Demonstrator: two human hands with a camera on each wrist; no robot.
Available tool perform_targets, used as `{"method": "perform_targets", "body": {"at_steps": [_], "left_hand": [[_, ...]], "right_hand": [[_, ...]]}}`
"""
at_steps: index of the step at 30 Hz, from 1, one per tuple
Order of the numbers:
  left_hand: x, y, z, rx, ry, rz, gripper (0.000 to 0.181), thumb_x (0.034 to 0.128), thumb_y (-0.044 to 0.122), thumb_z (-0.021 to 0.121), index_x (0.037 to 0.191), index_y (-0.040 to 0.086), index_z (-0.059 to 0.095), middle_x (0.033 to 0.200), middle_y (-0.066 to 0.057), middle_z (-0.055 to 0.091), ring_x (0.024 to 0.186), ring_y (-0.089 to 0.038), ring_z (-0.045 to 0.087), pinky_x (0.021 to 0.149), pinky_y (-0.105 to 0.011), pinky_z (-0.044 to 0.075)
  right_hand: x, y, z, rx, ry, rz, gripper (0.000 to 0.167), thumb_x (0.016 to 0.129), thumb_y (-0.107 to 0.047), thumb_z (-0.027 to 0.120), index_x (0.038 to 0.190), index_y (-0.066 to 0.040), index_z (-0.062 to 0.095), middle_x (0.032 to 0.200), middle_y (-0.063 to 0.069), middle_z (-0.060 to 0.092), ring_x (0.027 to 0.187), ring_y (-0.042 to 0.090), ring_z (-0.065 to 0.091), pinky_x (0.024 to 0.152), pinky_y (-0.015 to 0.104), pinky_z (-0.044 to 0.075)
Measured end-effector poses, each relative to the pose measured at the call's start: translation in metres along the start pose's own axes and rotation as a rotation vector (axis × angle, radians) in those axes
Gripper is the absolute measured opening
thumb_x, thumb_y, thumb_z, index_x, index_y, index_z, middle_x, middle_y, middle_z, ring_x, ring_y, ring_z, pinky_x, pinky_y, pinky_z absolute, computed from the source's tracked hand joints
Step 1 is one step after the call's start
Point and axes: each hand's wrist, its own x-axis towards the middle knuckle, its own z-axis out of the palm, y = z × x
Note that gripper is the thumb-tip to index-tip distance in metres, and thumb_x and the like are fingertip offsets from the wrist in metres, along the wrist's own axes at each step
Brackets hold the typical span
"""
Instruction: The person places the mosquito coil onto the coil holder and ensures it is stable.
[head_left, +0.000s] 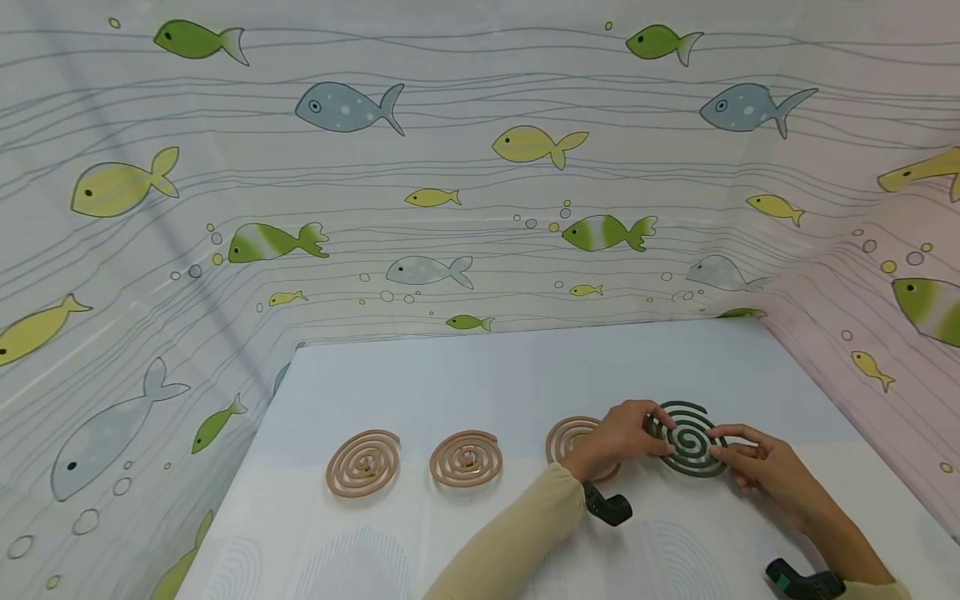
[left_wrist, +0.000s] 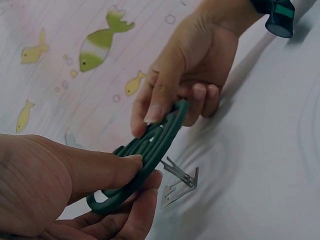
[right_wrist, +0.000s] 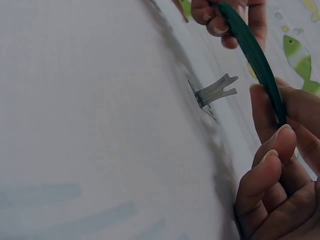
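Note:
A dark green mosquito coil (head_left: pixel 688 439) is held between my two hands toward the right of the table in the head view. My left hand (head_left: pixel 626 432) pinches its left edge between thumb and fingers. On the opposite edge, my right hand (head_left: pixel 765 462) pinches it too. Both wrist views show the coil (left_wrist: pixel 150 150) tilted and raised off the table. Beneath it a small metal coil stand (left_wrist: pixel 184 179) is on the white surface, apart from the coil; its forked prongs (right_wrist: pixel 220 89) point up in the right wrist view. The head view does not show this stand.
Two brown mosquito coils (head_left: pixel 363 464) (head_left: pixel 466 458) sit on the left half of the white table (head_left: pixel 420 383). Another brown coil (head_left: pixel 558 437) is partly hidden behind my left hand and wrist. Fish-patterned sheeting (head_left: pixel 465 242) surrounds the table at the back and sides.

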Motion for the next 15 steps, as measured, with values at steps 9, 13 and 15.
{"method": "perform_targets", "body": {"at_steps": [9, 13, 15], "left_hand": [[0.0007, -0.0038, -0.0016, 0.054, -0.043, 0.021, 0.026, 0.0871, 0.011, 0.083, 0.111, 0.014, 0.074, 0.101, 0.01, 0.066, 0.079, -0.001, 0.051, 0.07, -0.016, 0.045], [0.0013, -0.0043, -0.0026, 0.082, -0.05, 0.024, 0.026, 0.0867, 0.011, 0.083, 0.111, 0.014, 0.074, 0.103, 0.008, 0.067, 0.079, -0.001, 0.051, 0.071, -0.015, 0.044], [0.0015, -0.0042, -0.0028, 0.089, -0.049, 0.022, 0.026, 0.0863, 0.011, 0.083, 0.111, 0.014, 0.075, 0.105, 0.009, 0.067, 0.081, 0.0, 0.051, 0.072, -0.015, 0.044]], "right_hand": [[0.0001, -0.0012, 0.001, -0.03, -0.038, 0.032, 0.04, 0.098, -0.029, 0.074, 0.131, -0.011, 0.062, 0.077, 0.0, 0.06, 0.064, 0.011, 0.052, 0.059, 0.033, 0.051], [0.0003, -0.0005, 0.0015, -0.05, -0.045, 0.032, 0.042, 0.097, -0.03, 0.074, 0.132, -0.01, 0.061, 0.075, 0.0, 0.059, 0.062, 0.011, 0.051, 0.057, 0.032, 0.049], [0.0005, 0.0001, 0.0016, -0.057, -0.047, 0.035, 0.042, 0.097, -0.03, 0.074, 0.131, -0.01, 0.061, 0.074, -0.001, 0.058, 0.061, 0.011, 0.051, 0.056, 0.031, 0.048]]}}
